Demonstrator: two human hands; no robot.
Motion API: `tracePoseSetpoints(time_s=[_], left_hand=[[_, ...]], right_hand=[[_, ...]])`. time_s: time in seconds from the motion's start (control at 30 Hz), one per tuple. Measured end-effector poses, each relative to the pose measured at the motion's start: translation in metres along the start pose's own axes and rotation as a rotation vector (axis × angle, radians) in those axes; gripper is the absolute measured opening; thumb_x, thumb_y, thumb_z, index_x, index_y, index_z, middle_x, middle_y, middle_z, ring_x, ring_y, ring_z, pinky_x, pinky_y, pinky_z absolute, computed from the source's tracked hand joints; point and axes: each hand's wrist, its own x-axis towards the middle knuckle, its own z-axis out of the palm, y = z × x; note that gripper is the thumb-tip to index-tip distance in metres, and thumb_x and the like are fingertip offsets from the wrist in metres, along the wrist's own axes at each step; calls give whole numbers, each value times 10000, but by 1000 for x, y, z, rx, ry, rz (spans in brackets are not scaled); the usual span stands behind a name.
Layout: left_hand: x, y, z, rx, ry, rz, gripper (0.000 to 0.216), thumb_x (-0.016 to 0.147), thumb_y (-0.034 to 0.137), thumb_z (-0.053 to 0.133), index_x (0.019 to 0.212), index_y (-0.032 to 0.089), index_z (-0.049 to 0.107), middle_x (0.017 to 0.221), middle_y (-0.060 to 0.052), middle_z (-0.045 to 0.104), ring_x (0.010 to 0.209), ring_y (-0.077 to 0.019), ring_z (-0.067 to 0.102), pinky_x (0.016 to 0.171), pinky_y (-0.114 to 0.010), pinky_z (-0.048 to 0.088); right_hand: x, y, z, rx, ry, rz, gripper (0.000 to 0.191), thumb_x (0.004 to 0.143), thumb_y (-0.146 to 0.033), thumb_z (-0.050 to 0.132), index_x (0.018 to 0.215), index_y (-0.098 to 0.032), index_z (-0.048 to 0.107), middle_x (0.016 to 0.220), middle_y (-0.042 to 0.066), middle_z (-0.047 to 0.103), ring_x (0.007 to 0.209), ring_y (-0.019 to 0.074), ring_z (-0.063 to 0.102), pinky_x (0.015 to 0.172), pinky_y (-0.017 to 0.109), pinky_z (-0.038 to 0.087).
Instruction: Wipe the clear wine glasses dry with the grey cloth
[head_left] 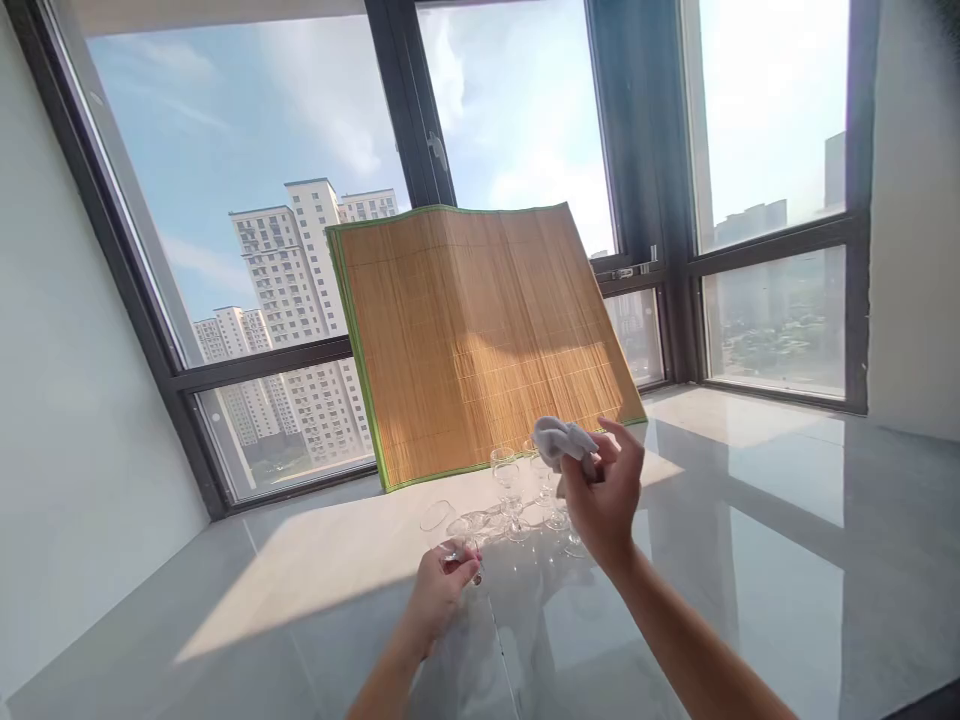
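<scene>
The big window [247,200] fills the far side, with tower blocks and sky behind it. Below it the pale glossy counter [750,560] runs from my arms to the sill, with a broad patch of sun on its left and middle. A bamboo mat [480,330] with a green edge stands on the far part of the counter and leans back against the window frame.

Just in front of the mat, a small group of stemmed glasses [517,495] stands upright and close together. My two hands are near them.

My right hand [604,505] is raised just right of the group, its fingers bunched around a crumpled pale cloth [562,440]. The cloth sticks out to the left above the glasses and touches none of them, as far as I can see.

My left hand [442,590] is lower and nearer. Its fingers pinch the stem of one glass [439,522], which is tipped over with its bowl pointing far and left, just left of the group.

My guess is that the wiping is partway through. One glass is in hand with the cloth not on it, and the others wait on the counter. I cannot tell which of those are already wiped.
</scene>
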Motion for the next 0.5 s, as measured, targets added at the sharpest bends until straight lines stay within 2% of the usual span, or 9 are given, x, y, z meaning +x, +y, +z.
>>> tracePoseSetpoints(time_s=[0.13, 0.2, 0.3, 0.4, 0.5], left_hand=[[1, -8, 18, 142, -37, 29, 278, 692, 419, 735, 688, 163, 628, 757, -56, 663, 823, -207, 630, 791, -308, 467], [1, -13, 22, 163, -34, -1, 295, 645, 414, 767, 702, 162, 624, 760, -51, 664, 748, -190, 621, 757, -313, 479], [0, -18, 26, 175, -25, -45, 309, 628, 410, 773, 747, 164, 630, 787, -54, 671, 773, -198, 631, 767, -320, 488], [3, -18, 34, 201, -1, -49, 313, 631, 387, 759, 809, 165, 626, 798, -45, 664, 771, -196, 633, 782, -331, 492], [13, -19, 50, 237, -27, -38, 296, 645, 346, 735, 847, 175, 604, 784, -22, 641, 731, -177, 619, 747, -320, 489]], right_hand=[[46, 69, -48, -264, 73, 70, 470, 813, -328, 590, 1252, -244, 444, 987, 30, 639, 415, 61, 507, 387, 193, 427], [52, 108, -65, -364, 72, 113, 474, 808, -341, 559, 1253, -220, 450, 987, 47, 649, 412, 76, 508, 419, 220, 448], [44, 154, -78, -437, -1, 224, 490, 801, -331, 505, 1268, -195, 443, 934, 47, 653, 394, 95, 503, 469, 256, 469], [31, 175, -80, -455, -114, 247, 501, 809, -296, 459, 1296, -190, 411, 903, 35, 646, 434, 113, 526, 516, 261, 471], [24, 180, -78, -465, -218, 216, 513, 798, -256, 444, 1303, -181, 393, 882, 33, 636, 540, 140, 570, 544, 250, 459]])
